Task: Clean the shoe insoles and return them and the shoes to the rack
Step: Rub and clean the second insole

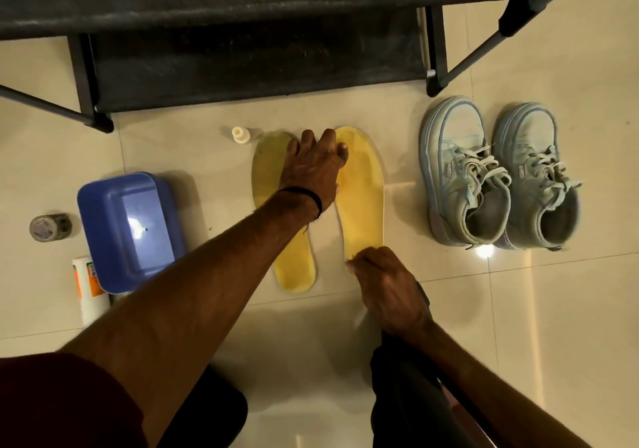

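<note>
Two yellow insoles lie side by side on the tiled floor. My left hand reaches across the left insole, and its fingertips touch the toe of the right insole. My right hand pinches the heel end of that right insole. Two pale blue laced sneakers stand to the right of the insoles. The black shoe rack stands just behind, its shelves bare.
A blue plastic tub sits left of the insoles, with a roll of tape further left and a white and orange bottle lying in front of it. A small clear bottle with a white cap lies near the insole toes.
</note>
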